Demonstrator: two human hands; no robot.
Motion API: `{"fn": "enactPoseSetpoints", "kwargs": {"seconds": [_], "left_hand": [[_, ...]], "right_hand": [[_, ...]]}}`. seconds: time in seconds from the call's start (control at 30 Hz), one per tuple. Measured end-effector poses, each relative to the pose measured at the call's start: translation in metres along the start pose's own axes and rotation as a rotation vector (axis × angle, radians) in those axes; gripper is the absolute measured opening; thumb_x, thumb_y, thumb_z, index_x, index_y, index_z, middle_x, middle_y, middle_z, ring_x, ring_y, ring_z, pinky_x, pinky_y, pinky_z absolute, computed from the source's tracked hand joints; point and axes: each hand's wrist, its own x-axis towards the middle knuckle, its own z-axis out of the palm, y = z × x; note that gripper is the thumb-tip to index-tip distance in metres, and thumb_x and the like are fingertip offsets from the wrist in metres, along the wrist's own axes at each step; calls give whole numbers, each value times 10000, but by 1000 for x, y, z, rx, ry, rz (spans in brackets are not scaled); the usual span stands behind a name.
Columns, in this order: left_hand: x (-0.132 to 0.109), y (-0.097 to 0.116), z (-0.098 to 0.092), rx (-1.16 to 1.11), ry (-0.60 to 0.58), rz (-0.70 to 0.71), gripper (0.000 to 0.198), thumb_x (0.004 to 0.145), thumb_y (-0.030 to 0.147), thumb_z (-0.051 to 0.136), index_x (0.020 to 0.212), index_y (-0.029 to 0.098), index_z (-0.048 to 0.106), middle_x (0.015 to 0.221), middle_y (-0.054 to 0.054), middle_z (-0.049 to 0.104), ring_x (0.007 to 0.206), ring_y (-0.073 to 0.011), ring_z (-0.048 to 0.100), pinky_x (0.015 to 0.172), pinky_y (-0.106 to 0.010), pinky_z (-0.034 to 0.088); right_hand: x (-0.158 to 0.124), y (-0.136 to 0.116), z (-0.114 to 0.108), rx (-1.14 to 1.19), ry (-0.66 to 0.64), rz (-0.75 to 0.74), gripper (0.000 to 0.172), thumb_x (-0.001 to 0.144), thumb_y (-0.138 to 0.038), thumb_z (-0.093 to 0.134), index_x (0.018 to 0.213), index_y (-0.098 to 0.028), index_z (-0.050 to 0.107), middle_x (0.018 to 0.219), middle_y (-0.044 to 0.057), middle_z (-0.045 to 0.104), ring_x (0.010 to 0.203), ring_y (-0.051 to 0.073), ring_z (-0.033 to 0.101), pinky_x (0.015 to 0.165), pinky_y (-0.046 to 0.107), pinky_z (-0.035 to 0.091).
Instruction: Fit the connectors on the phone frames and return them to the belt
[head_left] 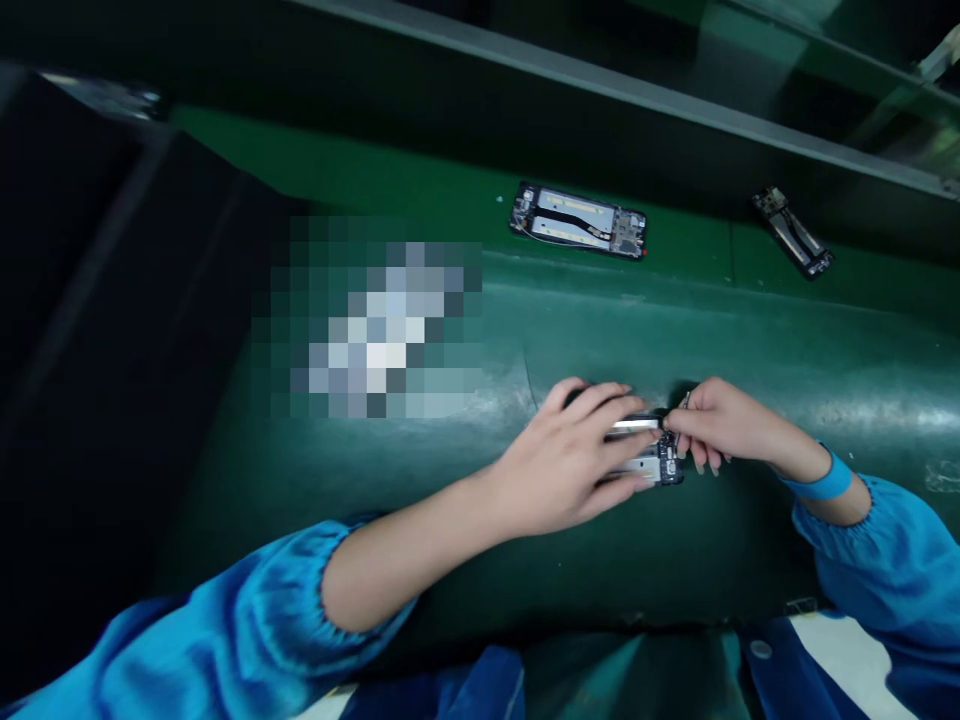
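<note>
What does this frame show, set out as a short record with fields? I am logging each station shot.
surface: green conveyor belt
left hand: laid flat over an opened phone chassis, pressing on it
right hand: pinches a thin metal tool at the chassis end
further back: second phone chassis and third phone chassis lying on the belt, untouched
clothing: blue sleeves, blue wrist strap on the right wrist
blurred patch: cannot tell
</note>
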Motion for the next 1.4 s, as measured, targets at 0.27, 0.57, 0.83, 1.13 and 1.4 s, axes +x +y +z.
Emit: {"fn": "enactPoseSetpoints", "kwargs": {"seconds": [0.27, 0.57, 0.83, 1.13, 1.4], "left_hand": [[2, -59, -54, -334, -317, -217, 153, 931, 283, 647, 880, 240, 785, 858, 1, 764, 858, -182, 618, 910, -357, 401], [0, -55, -46, -362, -273, -209, 195, 950, 311, 629, 857, 249, 789, 851, -2, 765, 837, -180, 590, 907, -387, 357], [4, -54, -44, -353, -311, -177, 152, 939, 282, 664, 878, 281, 804, 863, 15, 769, 867, -177, 599, 912, -371, 350], [6, -59, -46, -422, -351, -196, 134, 928, 263, 679, 871, 242, 798, 872, 1, 776, 874, -172, 612, 946, -357, 347], [11, -55, -42, -352, -356, -192, 119, 910, 213, 691, 866, 245, 796, 882, 19, 769, 887, -167, 603, 929, -345, 316]], "right_hand": [[4, 5, 2, 38, -15, 79, 351, 901, -203, 609, 569, -127, 695, 636, 126, 727, 542, 170, 701, 385, 153, 488], [8, 12, 3, 41, -30, 70, 371, 916, -170, 540, 589, -121, 708, 637, 128, 728, 550, 176, 712, 385, 154, 503], [6, 10, 7, 77, 9, 85, 384, 910, -122, 528, 561, -126, 686, 575, 108, 700, 479, 148, 673, 357, 138, 464], [7, 9, 7, 79, 0, 83, 366, 911, -124, 526, 585, -117, 691, 647, 117, 731, 525, 155, 697, 357, 138, 466], [3, 1, 7, 75, 1, 83, 393, 923, -97, 510, 571, -112, 686, 620, 116, 720, 520, 158, 697, 358, 137, 464]]}}
